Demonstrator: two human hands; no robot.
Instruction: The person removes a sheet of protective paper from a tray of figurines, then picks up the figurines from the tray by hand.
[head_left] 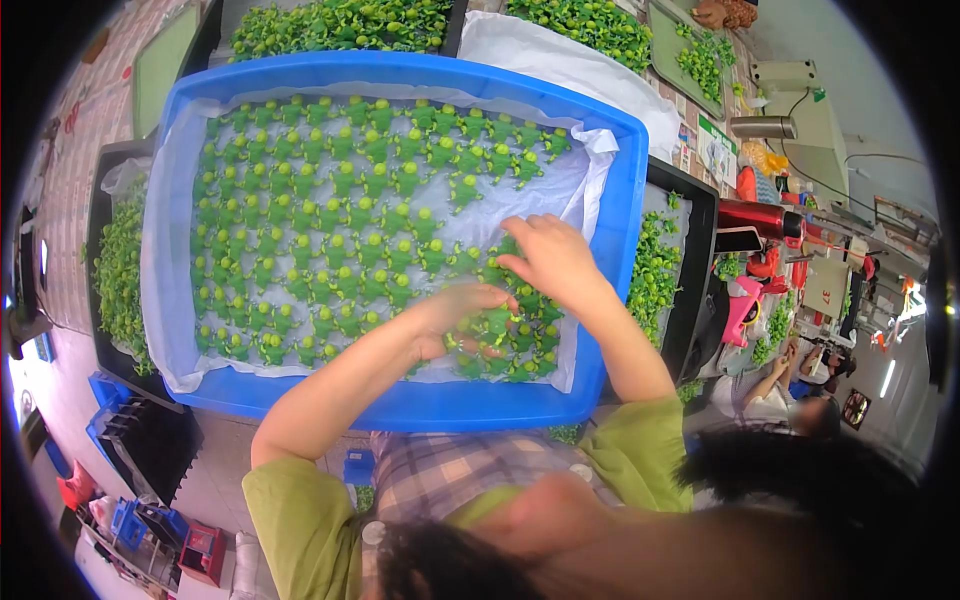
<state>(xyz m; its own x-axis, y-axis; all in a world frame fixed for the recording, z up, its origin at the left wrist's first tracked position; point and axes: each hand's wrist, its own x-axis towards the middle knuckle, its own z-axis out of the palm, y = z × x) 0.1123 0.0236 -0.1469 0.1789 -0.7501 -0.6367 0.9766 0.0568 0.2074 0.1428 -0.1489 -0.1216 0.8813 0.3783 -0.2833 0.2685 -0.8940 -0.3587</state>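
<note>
Small green figures [343,180] with round yellow-green heads stand in rows in a blue tub [390,70]. White liner sheeting [545,190] lies beneath them and shows bare at the upper right. My left hand [455,315], slightly blurred, curls over the tub's lower right part with a green figure [495,320] between thumb and fingers. Just above it, my right hand [548,258] bends its thumb and forefinger around another green figure [492,256]. Closely packed figures [530,345] sit below the right hand, partly covered by both hands.
Dark trays heaped with similar green pieces stand left [122,265], right [655,260] and behind [340,25] the tub. A red cylindrical object [755,222] and a phone [738,240] lie on the right. Other people [770,390] sit farther right. Black crates [150,440] stand lower left.
</note>
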